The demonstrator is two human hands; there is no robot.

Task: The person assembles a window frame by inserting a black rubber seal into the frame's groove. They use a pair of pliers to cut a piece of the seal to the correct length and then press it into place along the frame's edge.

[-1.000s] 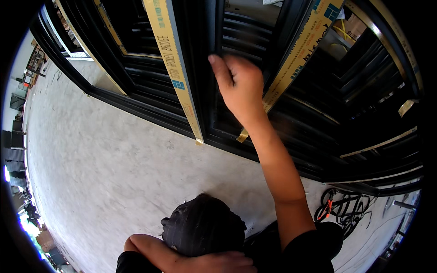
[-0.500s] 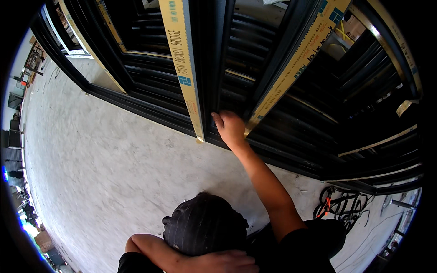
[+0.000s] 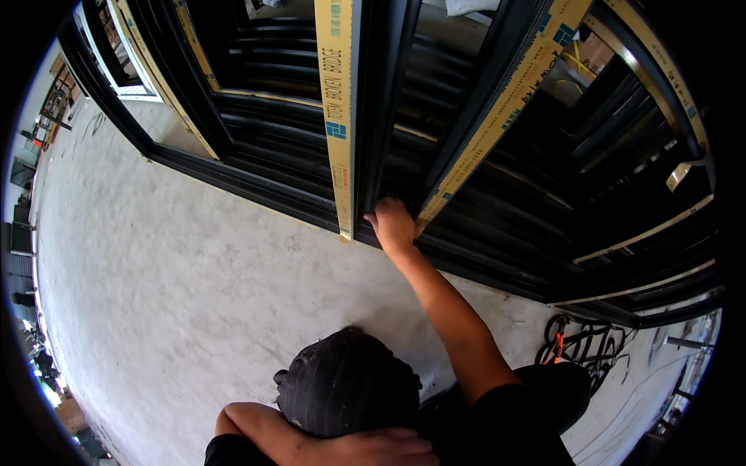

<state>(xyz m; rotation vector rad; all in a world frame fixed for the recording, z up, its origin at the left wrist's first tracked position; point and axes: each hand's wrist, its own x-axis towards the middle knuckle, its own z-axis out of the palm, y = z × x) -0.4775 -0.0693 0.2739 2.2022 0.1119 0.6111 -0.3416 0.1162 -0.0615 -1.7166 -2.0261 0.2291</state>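
My right hand [image 3: 392, 223] reaches out to the lower part of a black metal frame [image 3: 268, 193]. Its fingers are curled at the bottom of an upright black profile, between two uprights faced with yellow protective film. The hand hides whatever it may grip. Beside it on the left stands one filmed upright [image 3: 337, 116]; the other filmed upright [image 3: 489, 136] slants up to the right. Nearer, my left hand [image 3: 381, 447] lies with fingers stretched across my leg, below the dark striped cloth over my knee [image 3: 346, 380]. Nothing shows in that hand.
Grey concrete floor [image 3: 186, 272] spreads to the left. Black tubular parts with an orange piece [image 3: 579, 342] lie on the floor at right. More black frame members [image 3: 645, 311] extend to the right, and various equipment [image 3: 22, 237] lines the far left.
My right hand has shifted slightly down along the profile, its thumb now tucked closer. The view has turned a little, so the frame appears farther right. My left hand stays on my leg.
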